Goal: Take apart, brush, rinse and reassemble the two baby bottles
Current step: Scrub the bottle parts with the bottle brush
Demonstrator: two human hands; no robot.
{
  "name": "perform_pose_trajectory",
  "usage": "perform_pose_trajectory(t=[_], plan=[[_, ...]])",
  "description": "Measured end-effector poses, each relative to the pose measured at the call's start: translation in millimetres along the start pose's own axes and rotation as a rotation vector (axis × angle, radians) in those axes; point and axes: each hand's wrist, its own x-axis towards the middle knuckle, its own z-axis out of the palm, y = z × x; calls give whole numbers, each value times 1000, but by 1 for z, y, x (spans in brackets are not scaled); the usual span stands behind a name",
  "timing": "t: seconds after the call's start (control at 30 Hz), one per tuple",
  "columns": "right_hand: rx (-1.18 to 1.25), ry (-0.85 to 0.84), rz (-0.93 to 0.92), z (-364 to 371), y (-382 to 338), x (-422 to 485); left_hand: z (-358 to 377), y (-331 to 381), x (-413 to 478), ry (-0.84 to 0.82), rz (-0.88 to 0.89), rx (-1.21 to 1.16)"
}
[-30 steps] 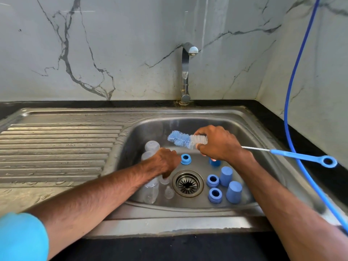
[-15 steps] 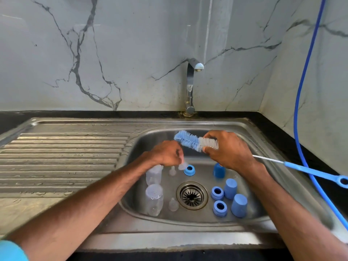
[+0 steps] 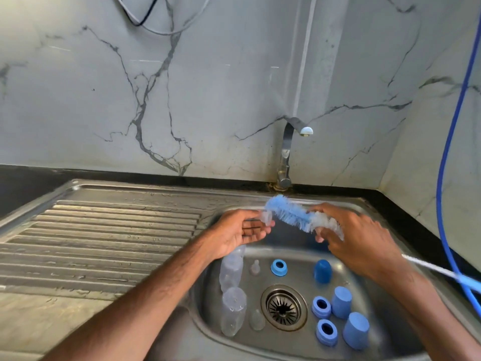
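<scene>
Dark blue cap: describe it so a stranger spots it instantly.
Look in the steel sink basin, behind and right of the drain. The dark blue cap stands alone, domed and deeper in colour than the paler caps nearer the front.

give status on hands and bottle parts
Left hand pinches clear teat. Right hand grips brush, tip near teat. Bottles, rings, caps in sink. Nothing blocking.

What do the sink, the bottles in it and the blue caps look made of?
Sink: brushed stainless steel, grey with dull reflections. Bottles: clear plastic, probably; the metal shows through them. Blue caps: matte opaque plastic, seemingly, with no glare.
</scene>
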Motion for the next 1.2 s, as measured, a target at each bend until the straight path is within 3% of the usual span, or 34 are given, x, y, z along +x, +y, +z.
perform_pose_trajectory(t=[0.23,0.4,0.6,0.67,0.8,0.93,1.07,1.2], plan=[[268,-5,-68,1,2,-2,-8,2,4,97,-33,-186],[178,-19,-85,1,1,-4,-8,1,4,75,-44,-238],[-12,176,-116,9,-8,-6,-3,-5,4,116,37,-148],[-55,148,-157,14,-11,-6,-2,-6,5,145,59,-150],[-47,182,-233,20,-21,-9,-2,-4,6,135,69,-182],[10,180,-178,18,-25,-10,-3,-3,4,39,101,-171],[236,74,-130,10,-14,-4,-2,-3,5,-70,181,-149],[683,-262,-4,-6,15,3,7,-9,7,-195,280,-53]])
